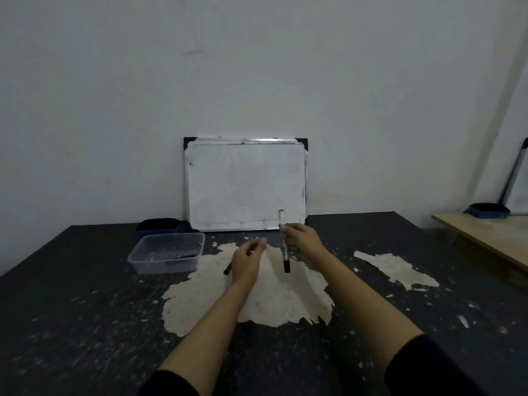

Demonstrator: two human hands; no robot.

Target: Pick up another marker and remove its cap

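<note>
Far left on the counter (85, 295): a blue tray (158, 225) against the wall, and just in front of it a clear plastic container (168, 252) with something dark lying in its bottom.

Just right of the container, a dark marker (227, 269) lies on the counter. Only its end shows, the rest is hidden behind the left hand (247, 262).

Left hand hovers above the bare, worn patch of the counter. Its fingers (261, 243) are loosely curled, tips drawn close together. Can't tell whether they pinch anything; something small and pale may sit at the tips, too blurred to say. It isn't touching the held marker.

Behind both hands, a whiteboard (244, 184) leans upright against the wall, wiped but smudged at the edges.

Right hand (301, 235) grips a whiteboard marker (283, 241) near mid-barrel, fingers wrapped round it. The marker stands nearly vertical, clear of the counter, black end down and pale end up, overlapping the whiteboard's lower edge. The two hands are near each other but apart.

Far right: a second, wooden table (485, 238) carrying a blue dustpan (488, 214) with a long handle leaning on the wall.
</note>
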